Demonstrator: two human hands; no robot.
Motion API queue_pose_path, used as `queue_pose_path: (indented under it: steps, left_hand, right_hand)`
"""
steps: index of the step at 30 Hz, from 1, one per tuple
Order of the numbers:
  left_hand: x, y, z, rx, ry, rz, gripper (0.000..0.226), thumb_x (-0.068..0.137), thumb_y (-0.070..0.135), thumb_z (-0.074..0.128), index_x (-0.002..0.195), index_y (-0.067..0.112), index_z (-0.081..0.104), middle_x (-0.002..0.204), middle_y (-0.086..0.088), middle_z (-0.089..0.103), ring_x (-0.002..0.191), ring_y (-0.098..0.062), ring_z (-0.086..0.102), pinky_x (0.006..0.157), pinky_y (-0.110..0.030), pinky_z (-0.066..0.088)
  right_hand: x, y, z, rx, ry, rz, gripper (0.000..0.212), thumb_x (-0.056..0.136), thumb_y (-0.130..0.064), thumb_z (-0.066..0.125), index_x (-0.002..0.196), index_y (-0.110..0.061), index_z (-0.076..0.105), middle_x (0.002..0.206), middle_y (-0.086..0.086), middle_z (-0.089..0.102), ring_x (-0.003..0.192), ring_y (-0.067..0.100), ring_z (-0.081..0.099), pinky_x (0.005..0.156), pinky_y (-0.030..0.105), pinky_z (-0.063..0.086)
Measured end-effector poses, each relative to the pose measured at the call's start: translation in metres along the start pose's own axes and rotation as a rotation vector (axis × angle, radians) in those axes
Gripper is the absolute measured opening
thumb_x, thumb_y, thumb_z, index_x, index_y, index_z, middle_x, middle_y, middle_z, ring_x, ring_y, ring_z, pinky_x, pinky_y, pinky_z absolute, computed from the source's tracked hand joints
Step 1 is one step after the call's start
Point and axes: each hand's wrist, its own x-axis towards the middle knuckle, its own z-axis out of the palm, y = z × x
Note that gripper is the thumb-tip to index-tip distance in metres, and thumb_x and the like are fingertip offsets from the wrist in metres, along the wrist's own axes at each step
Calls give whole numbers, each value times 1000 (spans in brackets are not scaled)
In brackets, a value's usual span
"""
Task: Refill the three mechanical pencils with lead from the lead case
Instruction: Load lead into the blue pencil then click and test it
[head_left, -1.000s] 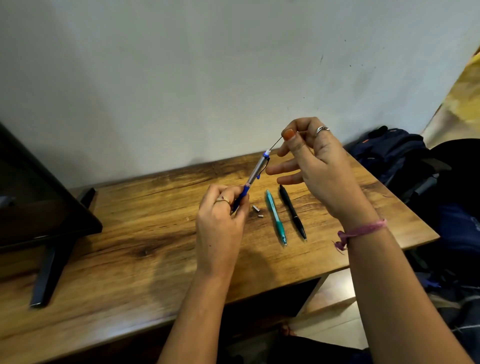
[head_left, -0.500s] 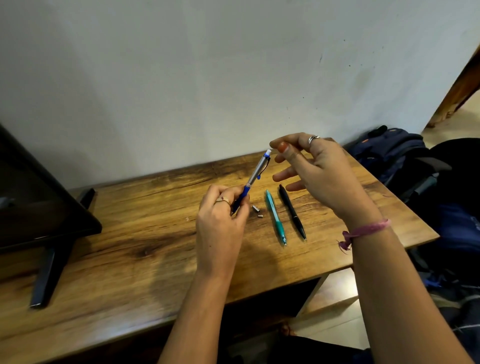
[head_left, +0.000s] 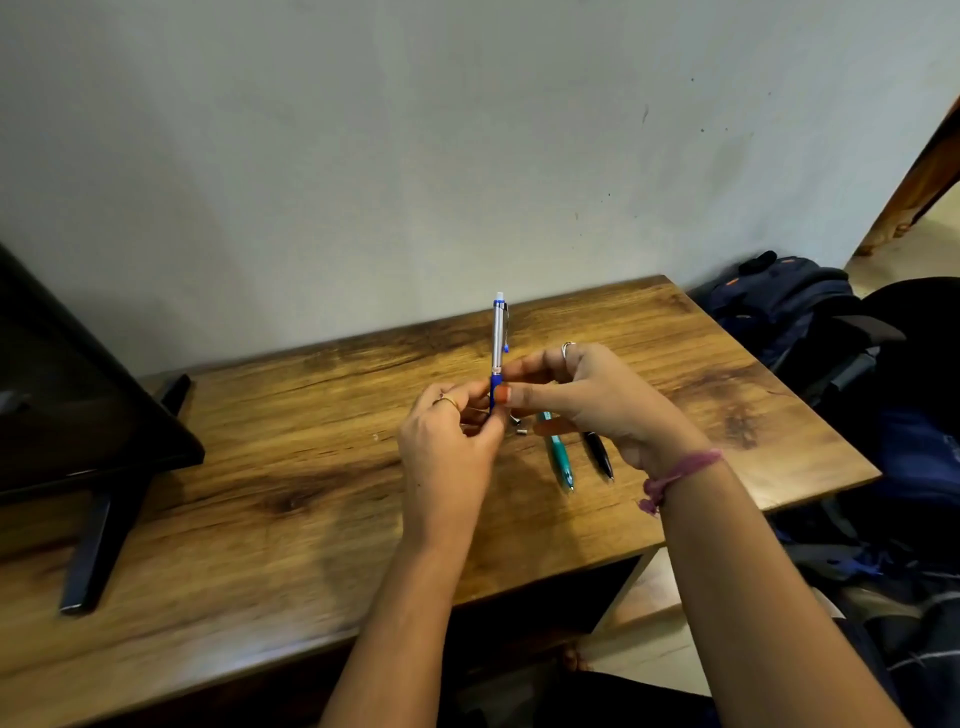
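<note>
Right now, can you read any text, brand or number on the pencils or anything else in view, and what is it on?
No text can be read in this view.
Blue pencil: no print visible on the barrel.
Teal pencil and black pencil: too small and partly hidden by the right hand.
Monitor: no legible marking.

Single head-worn view, forward and down, close over the table (head_left: 260, 545).

Glossy grained wood table (head_left: 311, 467); silvery metal-look, blue plastic pencil (head_left: 498, 343); matt painted wall (head_left: 415, 156).
</note>
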Motion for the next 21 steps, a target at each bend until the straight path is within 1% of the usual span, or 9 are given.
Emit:
queue_pose_path:
  steps: [2,5,8,11,13,15,17,19,21]
  left_hand:
    - [0,-1,1,-5,-9,-12,25,78,12,76,103,12,74,93,5,65,81,-9,65,75,-15,53]
    - [1,-5,1,-26,-41,-24,24,78,15,76,102,16,75,90,6,67,77,-5,65,71,-10,50]
    - [5,-11,-3,-94,-119,-83,32,76,21,80,107,21,71,91,9,66,77,4,65,65,-5,48]
    - [10,-22,-16,-137,-65,-167,31,78,30,78,107,21,71,91,11,68,76,9,63,64,-5,47]
    - [14,-31,-26,-170,63,-247,19,85,28,71,104,24,71,92,6,72,75,5,64,65,-10,50]
    - [16,-38,-34,-177,182,-313,15,90,23,65,103,29,68,94,3,72,79,-3,64,69,-20,53]
    - [16,-42,-37,-157,218,-348,15,91,24,63,103,30,68,96,2,71,83,-11,64,71,-28,54]
    - [15,-43,-36,-132,208,-337,14,91,24,62,102,31,68,95,2,71,81,-13,63,72,-31,54]
    - [15,-42,-34,-115,199,-310,14,91,23,62,101,30,69,94,3,71,81,-10,63,74,-28,53]
  right_hand:
    - [2,2,4,40,25,20,18,79,-11,77,96,-9,71,88,5,75,77,12,72,60,18,53]
    - [4,5,10,52,97,18,17,79,-9,77,94,-4,71,88,10,75,73,14,71,59,22,57]
    - [6,7,11,98,176,33,12,81,-5,74,92,-1,71,82,11,74,68,14,69,61,27,60]
    - [9,10,8,69,227,88,4,82,-6,73,84,-7,71,78,7,74,61,9,69,55,22,55]
    - [12,13,7,-32,246,139,4,81,-7,73,80,-8,70,82,10,75,68,15,72,58,25,58]
    - [15,18,11,-198,255,171,10,80,-8,74,73,-10,68,82,12,74,74,21,73,67,33,61]
    - [18,22,19,-388,260,187,18,78,-14,75,64,-15,65,78,9,73,78,24,72,73,39,60]
    - [21,26,26,-566,267,190,20,77,-21,75,62,-18,63,73,6,70,76,23,69,69,34,56]
    - [22,29,33,-665,273,193,12,78,-24,73,70,-19,66,73,2,67,73,20,65,61,25,47]
